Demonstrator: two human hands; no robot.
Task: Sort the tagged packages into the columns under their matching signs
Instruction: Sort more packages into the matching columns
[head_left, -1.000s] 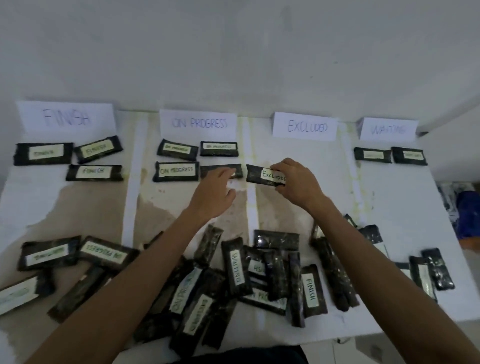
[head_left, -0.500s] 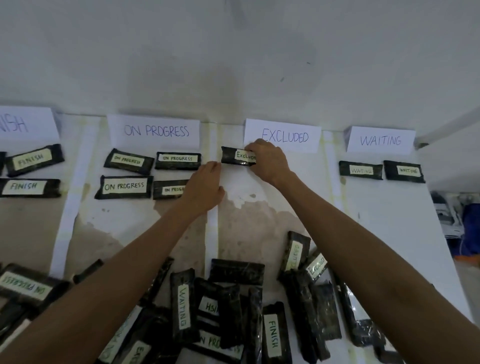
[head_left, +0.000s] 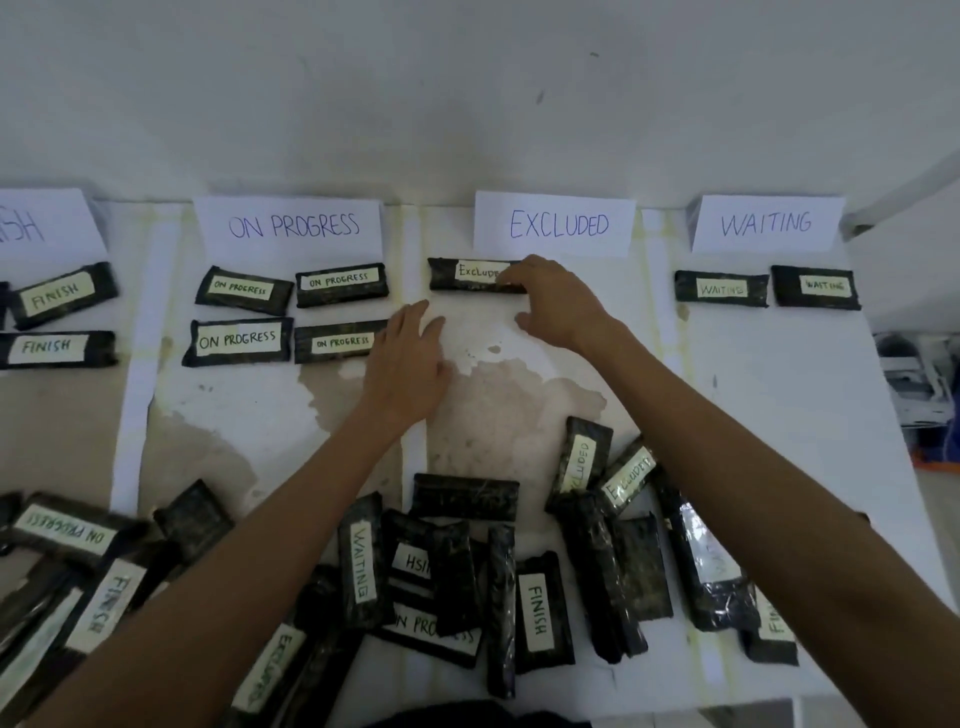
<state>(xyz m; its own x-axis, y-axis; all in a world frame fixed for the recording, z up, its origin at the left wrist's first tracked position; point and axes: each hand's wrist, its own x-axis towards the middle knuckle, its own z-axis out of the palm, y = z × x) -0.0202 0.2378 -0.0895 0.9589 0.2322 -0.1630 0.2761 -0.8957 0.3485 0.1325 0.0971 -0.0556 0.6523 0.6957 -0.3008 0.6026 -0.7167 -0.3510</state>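
Under the EXCLUDED sign (head_left: 555, 224) the column holds one package (head_left: 467, 274), just below the sign's left half. It lies flat with the tag up. Its long axis runs left to right, parallel to the sign's lower edge, and the writing reads upright.

The right hand (head_left: 558, 306) rests its loosely bent fingers on the package's right end, with the thumb apart from it, so nothing is pinched. The left hand (head_left: 410, 358) lies flat on the table (head_left: 753, 395) with straight fingers, below and left of the sign, across a white strip (head_left: 411, 239).

Left of the sign, four ON PROGRESS packages (head_left: 239, 340) lie in two rows, and the left hand reaches the right end of the nearest one. Right of the sign, two WAITING packages (head_left: 722, 288) lie side by side. Well below the sign is a pile (head_left: 467, 571) of unsorted packages, partly hidden by both forearms.
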